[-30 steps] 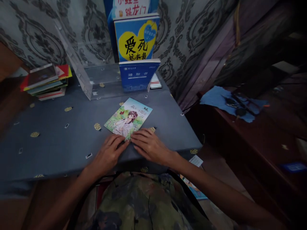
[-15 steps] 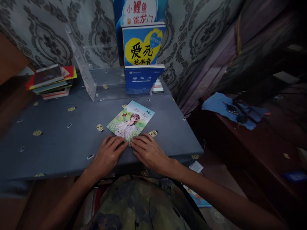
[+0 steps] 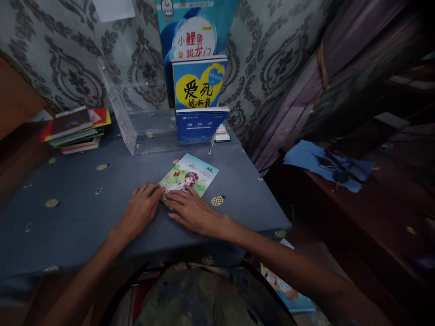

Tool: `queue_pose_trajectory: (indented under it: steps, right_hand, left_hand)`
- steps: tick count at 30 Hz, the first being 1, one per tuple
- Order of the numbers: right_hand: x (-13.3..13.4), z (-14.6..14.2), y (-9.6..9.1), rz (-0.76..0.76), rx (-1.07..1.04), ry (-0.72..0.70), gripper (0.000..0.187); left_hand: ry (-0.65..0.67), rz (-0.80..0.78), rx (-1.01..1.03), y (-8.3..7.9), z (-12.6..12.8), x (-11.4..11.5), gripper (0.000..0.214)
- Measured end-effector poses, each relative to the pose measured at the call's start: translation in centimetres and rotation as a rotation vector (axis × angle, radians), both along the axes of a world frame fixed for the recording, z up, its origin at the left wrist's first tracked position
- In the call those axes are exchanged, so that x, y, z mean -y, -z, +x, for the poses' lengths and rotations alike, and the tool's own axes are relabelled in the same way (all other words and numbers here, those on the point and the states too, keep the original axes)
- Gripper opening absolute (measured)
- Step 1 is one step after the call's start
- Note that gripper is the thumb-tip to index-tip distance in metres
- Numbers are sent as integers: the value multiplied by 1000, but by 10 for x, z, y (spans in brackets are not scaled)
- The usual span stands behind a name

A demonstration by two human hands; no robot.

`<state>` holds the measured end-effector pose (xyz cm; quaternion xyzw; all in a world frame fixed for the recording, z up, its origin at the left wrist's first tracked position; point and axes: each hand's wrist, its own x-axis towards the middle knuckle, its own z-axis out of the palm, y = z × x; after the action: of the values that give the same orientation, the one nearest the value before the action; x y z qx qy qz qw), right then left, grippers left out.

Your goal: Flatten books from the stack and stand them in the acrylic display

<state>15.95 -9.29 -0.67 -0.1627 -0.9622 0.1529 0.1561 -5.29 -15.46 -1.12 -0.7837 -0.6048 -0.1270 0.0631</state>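
touching booklet (image 3: 200, 174): left hand (image 3: 142, 206), grip unclear; right hand (image 3: 195, 212), laid flat; clear rack (image 3: 125, 129) beyond.

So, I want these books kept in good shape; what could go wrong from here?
The right hand lies across the lower part of the small book, so pressing or dragging could crease its cover. The left hand is at that book's left corner, which might get bent. Farther left, the stack of books is unevenly piled, so a bump might make it slide.
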Motion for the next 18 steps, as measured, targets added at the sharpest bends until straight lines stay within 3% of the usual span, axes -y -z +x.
queue_pose_trajectory:
  steps: [5, 13, 18]
  right_hand:
    - [-21, 13, 4, 0, 25, 166, 38]
    - [-49, 65, 17, -6, 53, 521, 44]
    - [-49, 76, 21, 63, 49, 629, 46]
  left_hand:
    - [-50, -100, 52, -7, 4, -30, 36]
    - [-55, -169, 59, -18, 24, -68, 33]
    - [-162, -197, 277, -15, 26, -98, 37]
